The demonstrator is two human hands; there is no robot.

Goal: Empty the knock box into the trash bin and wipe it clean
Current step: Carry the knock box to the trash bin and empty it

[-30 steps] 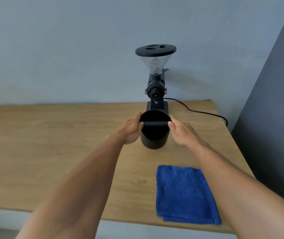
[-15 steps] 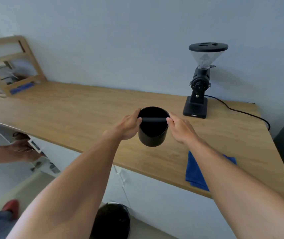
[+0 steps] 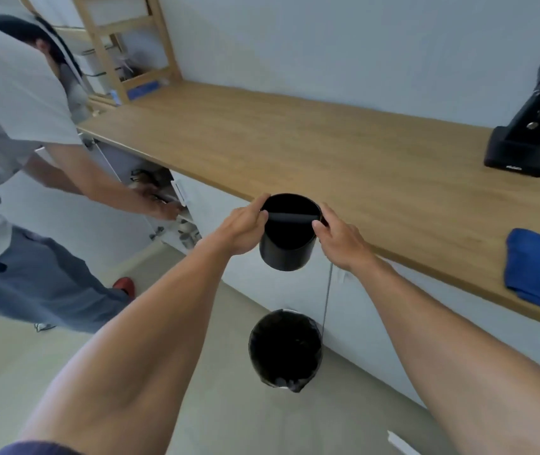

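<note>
The black round knock box (image 3: 286, 247) with its bar across the top is held upright in the air, just off the front edge of the wooden counter (image 3: 311, 149). My left hand (image 3: 242, 226) grips its left rim and my right hand (image 3: 337, 239) grips its right rim. Its inside looks dark; I cannot tell what it holds. Straight below on the floor stands the trash bin (image 3: 285, 349), open and lined with a black bag. The blue cloth (image 3: 539, 270) lies folded on the counter at the right.
A black coffee grinder (image 3: 524, 139) stands on the counter at the back right. At the left another person (image 3: 16, 142) bends toward an open cabinet (image 3: 167, 205) under the counter. A wooden rack (image 3: 124, 50) leans at the far end. A thin cord (image 3: 327, 297) hangs by the bin.
Both hands have carried the knock box off the counter, leftward and out over the floor above the trash bin. My view has swung left and down; another person has come into view.
</note>
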